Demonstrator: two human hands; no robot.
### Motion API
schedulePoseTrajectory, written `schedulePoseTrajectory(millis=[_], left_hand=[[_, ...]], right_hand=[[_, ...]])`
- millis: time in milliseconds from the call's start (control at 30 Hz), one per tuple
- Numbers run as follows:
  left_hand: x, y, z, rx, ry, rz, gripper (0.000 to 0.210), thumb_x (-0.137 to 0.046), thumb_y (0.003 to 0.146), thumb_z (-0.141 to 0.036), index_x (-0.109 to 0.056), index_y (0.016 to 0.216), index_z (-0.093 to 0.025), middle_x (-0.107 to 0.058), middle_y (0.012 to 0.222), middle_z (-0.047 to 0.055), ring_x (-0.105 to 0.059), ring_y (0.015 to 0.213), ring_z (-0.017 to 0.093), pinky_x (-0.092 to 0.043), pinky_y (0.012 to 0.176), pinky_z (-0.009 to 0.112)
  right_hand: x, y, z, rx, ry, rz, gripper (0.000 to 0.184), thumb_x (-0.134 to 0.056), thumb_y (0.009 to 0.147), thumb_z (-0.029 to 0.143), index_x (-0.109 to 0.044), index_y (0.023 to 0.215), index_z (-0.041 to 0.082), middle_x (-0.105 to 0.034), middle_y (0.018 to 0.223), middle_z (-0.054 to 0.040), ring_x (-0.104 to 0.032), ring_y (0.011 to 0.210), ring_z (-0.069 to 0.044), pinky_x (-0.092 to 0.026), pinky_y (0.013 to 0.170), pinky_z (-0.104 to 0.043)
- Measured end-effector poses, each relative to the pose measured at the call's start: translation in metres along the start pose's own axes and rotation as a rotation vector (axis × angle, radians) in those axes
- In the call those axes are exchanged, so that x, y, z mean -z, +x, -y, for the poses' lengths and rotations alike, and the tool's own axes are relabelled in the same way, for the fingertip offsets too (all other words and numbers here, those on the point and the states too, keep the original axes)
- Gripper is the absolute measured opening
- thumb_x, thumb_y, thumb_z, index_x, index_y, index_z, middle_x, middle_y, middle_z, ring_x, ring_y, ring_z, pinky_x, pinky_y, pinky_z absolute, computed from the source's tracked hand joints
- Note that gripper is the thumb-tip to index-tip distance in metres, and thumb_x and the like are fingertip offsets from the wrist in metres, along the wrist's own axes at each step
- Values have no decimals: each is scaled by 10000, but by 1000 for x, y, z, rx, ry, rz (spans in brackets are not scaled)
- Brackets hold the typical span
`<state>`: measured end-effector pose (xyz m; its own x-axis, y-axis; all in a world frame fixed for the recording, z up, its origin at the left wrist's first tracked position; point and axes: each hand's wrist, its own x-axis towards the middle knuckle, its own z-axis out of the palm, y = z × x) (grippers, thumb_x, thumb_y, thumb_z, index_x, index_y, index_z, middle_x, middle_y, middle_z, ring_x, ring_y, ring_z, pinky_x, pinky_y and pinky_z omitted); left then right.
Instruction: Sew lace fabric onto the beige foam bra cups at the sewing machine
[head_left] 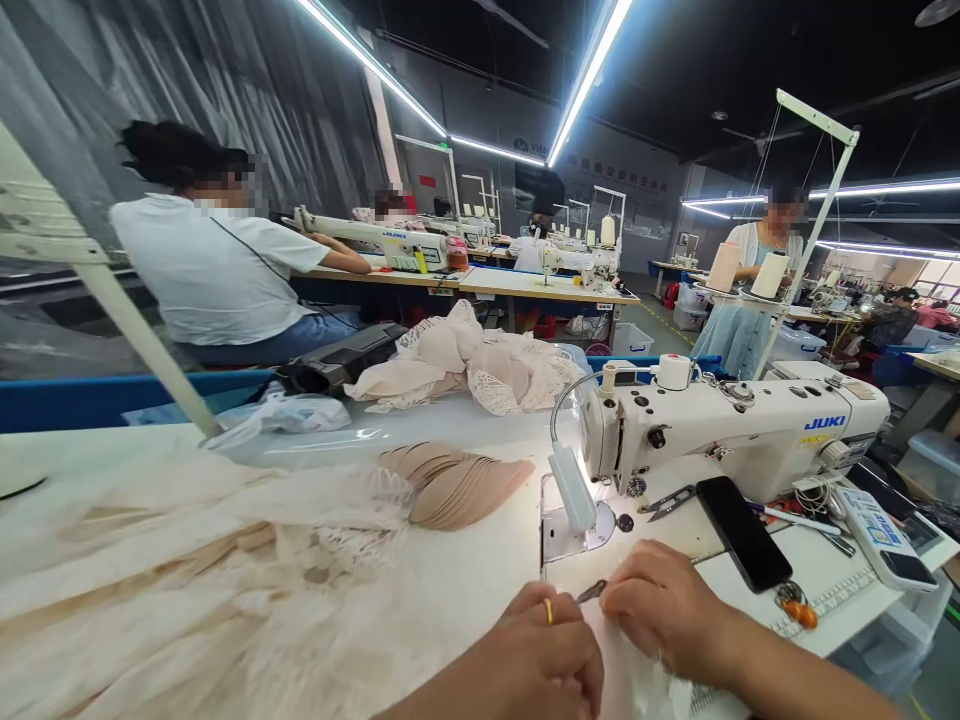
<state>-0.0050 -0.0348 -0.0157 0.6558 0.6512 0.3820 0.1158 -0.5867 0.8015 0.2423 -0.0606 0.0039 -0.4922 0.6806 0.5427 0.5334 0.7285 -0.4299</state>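
Note:
My left hand (544, 650), with a yellow ring on one finger, is closed on white sheer fabric (630, 665) at the table's front edge. Beside it, my right hand (667, 605) has its fingers curled at the same fabric. A small pointed metal tool (592, 591) sticks out from the right fingertips toward the left hand; the rest of it is hidden. Both hands are just in front of the sewing machine's needle plate (566, 535), under a small lamp (572, 487). The white JUKI sewing machine (720, 425) stands behind them.
Thread snips (670, 502), a black phone (744, 532) and an orange-handled item (796, 606) lie right. Stacked beige cup-shaped pieces (457, 485) and sheer cream fabric (187, 590) spread left. A lace pile (472, 360) sits behind. Several people work at other machines.

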Motion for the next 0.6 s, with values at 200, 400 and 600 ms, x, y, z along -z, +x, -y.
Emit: schedulePoseTrajectory(millis=[200, 400, 600], left_hand=[[0, 45, 59, 49, 336, 190, 141, -752, 591, -191, -710, 689, -283, -783, 784, -36, -656, 703, 208, -438, 913, 418], [-5, 44, 74, 154, 433, 245, 198, -743, 657, -216, -719, 822, -322, -800, 850, -60, -704, 775, 243, -456, 876, 422], [-14, 30, 73, 53, 545, 287, 250, -724, 712, -209, -746, 905, -367, -783, 1037, -24, -670, 987, 278, -455, 997, 462]], right_hand=[[-8, 39, -47, 266, -438, 155, 275, -548, 965, 30, -658, 812, 230, -727, 820, 10, -579, 828, -185, -379, 689, -299], [-2, 25, -52, 191, -257, 118, 352, -526, 867, -51, -679, 998, 237, -800, 1103, 23, -669, 930, -164, -441, 800, -293], [0, 24, -53, 118, -279, 144, 265, -582, 918, 3, -670, 989, 242, -801, 1069, 40, -644, 847, -174, -437, 787, -303]])
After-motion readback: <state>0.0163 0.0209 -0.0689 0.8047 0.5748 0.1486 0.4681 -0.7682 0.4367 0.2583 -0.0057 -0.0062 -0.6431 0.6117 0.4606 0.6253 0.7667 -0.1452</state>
